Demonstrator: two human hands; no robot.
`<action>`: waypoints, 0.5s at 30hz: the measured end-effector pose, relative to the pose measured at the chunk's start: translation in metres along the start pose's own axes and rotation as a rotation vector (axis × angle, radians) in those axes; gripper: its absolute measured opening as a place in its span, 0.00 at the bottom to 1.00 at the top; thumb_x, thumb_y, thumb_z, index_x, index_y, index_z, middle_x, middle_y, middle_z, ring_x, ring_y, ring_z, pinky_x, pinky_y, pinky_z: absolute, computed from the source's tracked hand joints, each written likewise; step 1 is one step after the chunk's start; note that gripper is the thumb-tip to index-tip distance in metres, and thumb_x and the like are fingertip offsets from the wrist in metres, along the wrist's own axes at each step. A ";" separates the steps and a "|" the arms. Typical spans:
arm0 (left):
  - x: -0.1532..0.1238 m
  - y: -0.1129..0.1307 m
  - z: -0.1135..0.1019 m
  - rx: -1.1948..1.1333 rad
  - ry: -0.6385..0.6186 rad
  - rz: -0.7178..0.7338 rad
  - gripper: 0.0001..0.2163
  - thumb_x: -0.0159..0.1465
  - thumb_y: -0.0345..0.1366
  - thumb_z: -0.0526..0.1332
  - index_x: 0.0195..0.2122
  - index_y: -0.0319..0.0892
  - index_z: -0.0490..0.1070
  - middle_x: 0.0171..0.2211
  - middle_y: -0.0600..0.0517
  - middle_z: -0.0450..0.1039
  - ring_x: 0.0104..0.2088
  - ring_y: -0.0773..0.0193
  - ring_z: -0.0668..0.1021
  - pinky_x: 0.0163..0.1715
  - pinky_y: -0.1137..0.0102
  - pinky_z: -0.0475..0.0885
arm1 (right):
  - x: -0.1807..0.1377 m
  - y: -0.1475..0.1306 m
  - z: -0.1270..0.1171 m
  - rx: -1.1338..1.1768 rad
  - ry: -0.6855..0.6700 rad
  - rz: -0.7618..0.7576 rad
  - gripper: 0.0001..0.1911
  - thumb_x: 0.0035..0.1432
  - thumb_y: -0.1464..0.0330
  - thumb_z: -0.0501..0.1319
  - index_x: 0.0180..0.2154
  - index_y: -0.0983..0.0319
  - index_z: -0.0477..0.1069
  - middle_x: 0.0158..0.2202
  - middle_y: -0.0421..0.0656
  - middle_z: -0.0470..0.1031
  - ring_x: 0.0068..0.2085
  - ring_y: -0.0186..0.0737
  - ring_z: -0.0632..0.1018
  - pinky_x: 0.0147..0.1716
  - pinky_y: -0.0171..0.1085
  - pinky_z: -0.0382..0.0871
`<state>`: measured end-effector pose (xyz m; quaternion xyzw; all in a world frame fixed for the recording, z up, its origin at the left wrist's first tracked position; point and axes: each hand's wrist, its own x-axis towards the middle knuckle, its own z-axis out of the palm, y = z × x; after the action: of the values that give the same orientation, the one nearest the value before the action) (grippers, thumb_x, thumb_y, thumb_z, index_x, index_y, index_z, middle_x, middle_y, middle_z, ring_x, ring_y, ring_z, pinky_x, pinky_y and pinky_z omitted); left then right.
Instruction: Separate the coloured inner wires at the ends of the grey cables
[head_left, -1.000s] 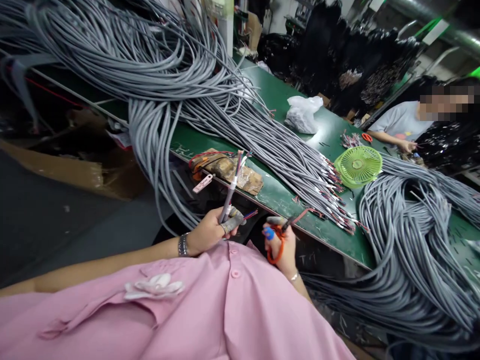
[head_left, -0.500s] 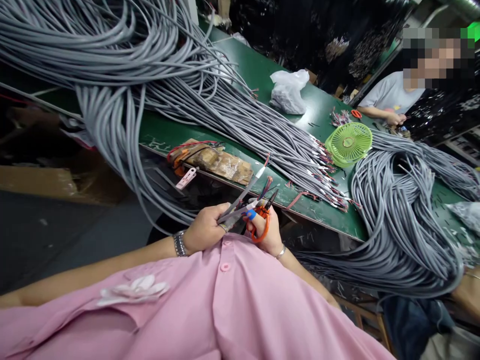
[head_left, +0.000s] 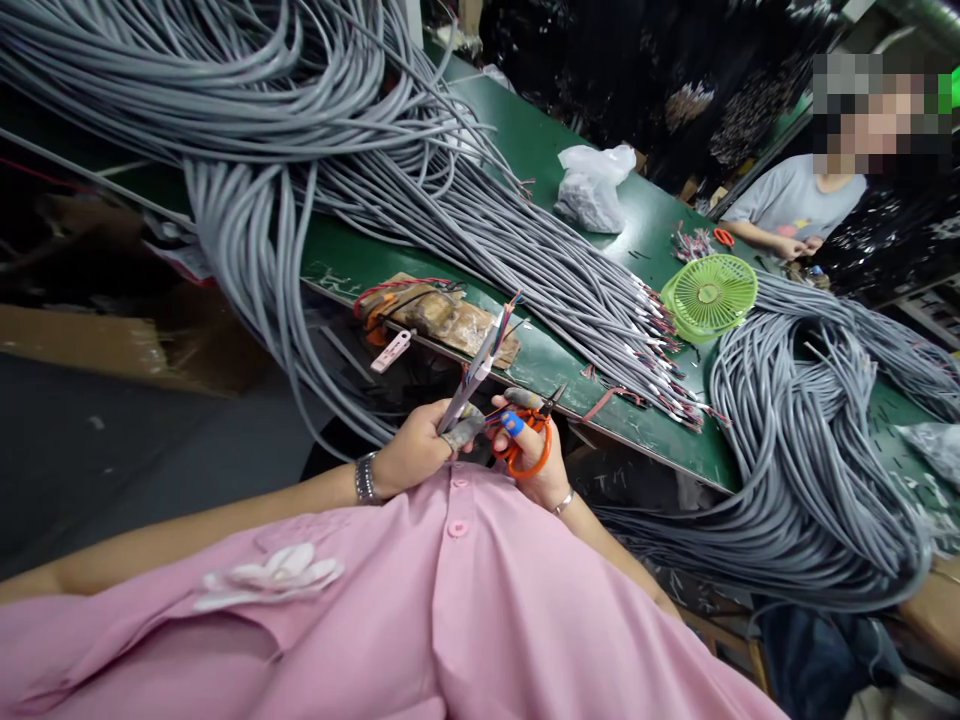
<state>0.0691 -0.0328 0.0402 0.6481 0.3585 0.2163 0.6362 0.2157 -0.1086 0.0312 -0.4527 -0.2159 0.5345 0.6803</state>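
The held cables (head_left: 466, 395) were gripped in the left hand (head_left: 420, 442), just in front of the pink shirt (head_left: 390, 600), with their ends tilted up toward the near edge of the table (head_left: 514, 125). Its fingers were curled and pressed tightly around them. In the right hand (head_left: 541, 468) the scissors (head_left: 538, 462) were held, an orange handle looped around the fingers and the blades pointed away from the cables. The right thumb, wrapped in blue, was bent close to the forefinger; whether anything was pinched between them could not be told.

At the held ends the jacket was already off and coloured wires (head_left: 506, 316) were bared; more of them were seen low down, between the two hands. Nothing was being cut by the blades. The held ends were judged to be only partly dealt with, as their wires were left at uneven heights. On the table a long row (head_left: 555, 275) was laid out, its bared ends gathered near the fan (head_left: 709, 295); whether these were finished or waiting could not be told.

The held cables could not be counted, their lower lengths being hidden by the left hand. The row's far coils were cut off at the left, and another person's arm (head_left: 934, 600) at the right.
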 end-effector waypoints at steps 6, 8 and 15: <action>-0.001 -0.001 -0.004 -0.093 -0.092 -0.028 0.14 0.60 0.45 0.62 0.27 0.39 0.66 0.22 0.54 0.69 0.20 0.70 0.69 0.21 0.74 0.66 | -0.002 -0.004 0.003 -0.054 -0.048 0.014 0.13 0.51 0.68 0.67 0.40 0.61 0.72 0.28 0.39 0.75 0.21 0.28 0.69 0.20 0.29 0.64; -0.001 -0.002 -0.005 -0.172 -0.135 -0.056 0.14 0.60 0.45 0.62 0.27 0.39 0.66 0.22 0.54 0.69 0.20 0.71 0.69 0.20 0.75 0.64 | -0.002 -0.003 0.003 -0.063 -0.057 0.017 0.11 0.52 0.67 0.66 0.39 0.62 0.73 0.23 0.38 0.72 0.20 0.29 0.68 0.20 0.29 0.63; -0.001 -0.006 -0.007 -0.404 -0.178 -0.172 0.13 0.60 0.44 0.63 0.27 0.38 0.66 0.20 0.55 0.69 0.17 0.74 0.67 0.16 0.78 0.56 | -0.002 0.001 0.005 -0.019 -0.050 0.093 0.13 0.51 0.66 0.66 0.39 0.63 0.73 0.19 0.36 0.69 0.21 0.31 0.70 0.22 0.30 0.65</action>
<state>0.0615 -0.0293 0.0352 0.4912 0.3045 0.1708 0.7980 0.2109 -0.1084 0.0329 -0.4552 -0.2164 0.5745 0.6449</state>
